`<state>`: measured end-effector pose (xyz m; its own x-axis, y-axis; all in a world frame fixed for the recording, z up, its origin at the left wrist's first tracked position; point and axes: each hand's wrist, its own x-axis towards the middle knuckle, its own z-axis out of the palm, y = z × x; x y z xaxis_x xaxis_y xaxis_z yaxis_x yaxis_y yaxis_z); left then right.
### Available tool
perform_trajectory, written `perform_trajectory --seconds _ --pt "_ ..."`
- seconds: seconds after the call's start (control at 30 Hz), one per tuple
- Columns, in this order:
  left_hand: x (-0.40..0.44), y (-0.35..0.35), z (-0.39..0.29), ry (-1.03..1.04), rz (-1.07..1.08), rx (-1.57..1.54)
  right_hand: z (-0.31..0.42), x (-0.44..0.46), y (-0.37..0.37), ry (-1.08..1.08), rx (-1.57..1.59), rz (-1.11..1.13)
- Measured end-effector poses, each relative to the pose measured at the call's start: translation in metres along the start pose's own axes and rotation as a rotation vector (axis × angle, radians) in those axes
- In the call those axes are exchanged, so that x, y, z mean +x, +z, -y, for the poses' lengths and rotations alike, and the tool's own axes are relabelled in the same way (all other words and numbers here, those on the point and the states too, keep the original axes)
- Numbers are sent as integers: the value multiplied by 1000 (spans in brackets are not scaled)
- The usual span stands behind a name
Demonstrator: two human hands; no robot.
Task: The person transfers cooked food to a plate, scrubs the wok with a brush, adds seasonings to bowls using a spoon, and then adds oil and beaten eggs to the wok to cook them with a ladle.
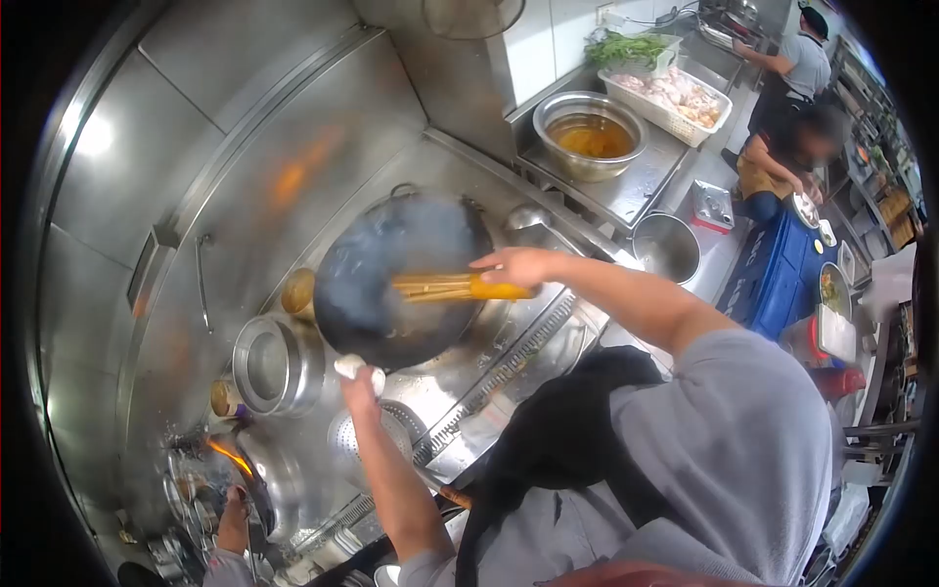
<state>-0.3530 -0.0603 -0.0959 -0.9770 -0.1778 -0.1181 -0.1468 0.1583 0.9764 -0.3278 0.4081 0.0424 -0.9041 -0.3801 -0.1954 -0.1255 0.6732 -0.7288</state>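
In the head view a large dark wok [460, 225] sits on the range, tilted, with steam or smoke blurring its inside. My right hand [516, 268] is closed around the yellow handle of a bamboo wok brush [430, 286]. The brush's splayed strips point into the wok's middle. At the wok's near rim, my left hand [361, 383] is closed on a folded white cloth [349, 366] pressed against the edge. My left fingers are partly hidden by the cloth.
Metal pots [264, 367] and a perforated strainer [367, 435] stand left of the wok. Another person's hand [235, 504] is beside a flaming pan [269, 479]. A steel bowl of orange liquid [548, 110] and a white basket [719, 117] sit on the back counter. Two people are at the right.
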Motion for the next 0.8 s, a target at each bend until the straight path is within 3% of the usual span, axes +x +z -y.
perform_trajectory --seconds 0.1,0.23,0.5,0.53,0.8 --pt "-45 23 -38 10 -108 60 -40 -75 -35 -40 306 -183" --pt "-95 57 -113 72 -210 175 -86 -138 -85 73 491 -229" --pt "-111 109 -173 186 -310 370 -202 -169 -89 146 724 -380" --pt "-116 117 -183 188 -265 296 -212 -173 -91 141 772 -345" --pt "-140 179 -225 338 -550 843 -262 -163 -118 213 821 -130"
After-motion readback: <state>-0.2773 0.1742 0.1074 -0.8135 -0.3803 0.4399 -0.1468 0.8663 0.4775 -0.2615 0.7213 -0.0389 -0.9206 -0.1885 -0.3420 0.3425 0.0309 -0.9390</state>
